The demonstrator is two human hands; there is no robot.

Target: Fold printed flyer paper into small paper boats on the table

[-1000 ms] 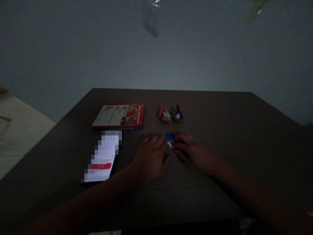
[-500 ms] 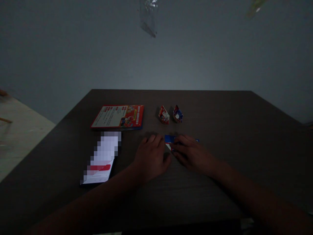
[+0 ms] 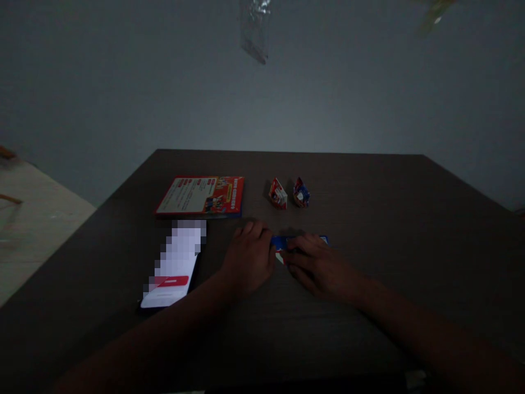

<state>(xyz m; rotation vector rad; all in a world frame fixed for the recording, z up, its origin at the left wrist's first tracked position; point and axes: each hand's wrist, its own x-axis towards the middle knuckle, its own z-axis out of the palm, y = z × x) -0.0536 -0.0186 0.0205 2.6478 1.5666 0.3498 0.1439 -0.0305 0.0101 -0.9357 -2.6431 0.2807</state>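
A small blue, red and white paper [image 3: 283,242] lies flat on the dark table [image 3: 389,219], mostly covered by my hands. My left hand [image 3: 250,256] rests on its left end with fingers curled down onto it. From the right, my right hand [image 3: 315,262] presses on the paper, fingers together and pointing left. Both hands meet over the paper's middle. Two small folded paper shapes, one red and white [image 3: 278,193], one blue and red [image 3: 301,192], stand just beyond the hands.
A red printed booklet [image 3: 200,195] lies at the back left. A lit phone [image 3: 174,262] lies left of my left hand. A clear plastic bag [image 3: 255,27] hangs on the wall above. The room is dim.
Both hands and the paper have shifted slightly toward me and left; my fingers now cover more of the paper's middle.
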